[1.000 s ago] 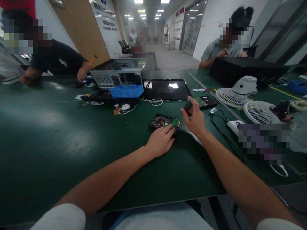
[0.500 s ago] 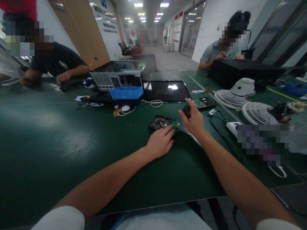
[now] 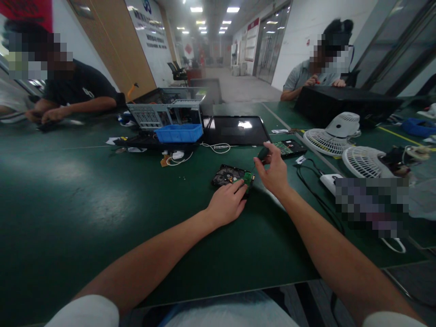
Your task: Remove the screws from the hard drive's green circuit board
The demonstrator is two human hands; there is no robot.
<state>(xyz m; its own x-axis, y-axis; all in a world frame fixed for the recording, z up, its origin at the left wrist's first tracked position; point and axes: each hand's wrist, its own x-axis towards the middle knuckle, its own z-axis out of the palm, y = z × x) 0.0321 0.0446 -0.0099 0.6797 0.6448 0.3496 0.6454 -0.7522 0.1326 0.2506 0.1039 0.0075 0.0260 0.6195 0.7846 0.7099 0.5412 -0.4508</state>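
Note:
A hard drive (image 3: pixel 225 174) lies on the green table with its green circuit board facing up. My left hand (image 3: pixel 227 203) holds it in place, fingers across the board and thumb near its right front edge. Just right of the drive, my right hand (image 3: pixel 274 170) is closed around the dark handle of a screwdriver (image 3: pixel 262 154). The screwdriver's thin shaft slants down toward the board's right end; whether the tip sits in a screw is too small to tell. Behind my right hand lies a second drive (image 3: pixel 290 147) with a green board.
An open computer case (image 3: pixel 150 116), a blue tray (image 3: pixel 179 133) and a black panel (image 3: pixel 236 130) stand at the back. White fans (image 3: pixel 327 141) and a power strip (image 3: pixel 329 180) with black cable are on the right. Two co-workers sit across the table, one behind a black case (image 3: pixel 347 104).
My right fingers have curled in closer around the screwdriver handle. My left hand and the hard drive stay in place. The co-worker at left has drawn one hand toward the other.

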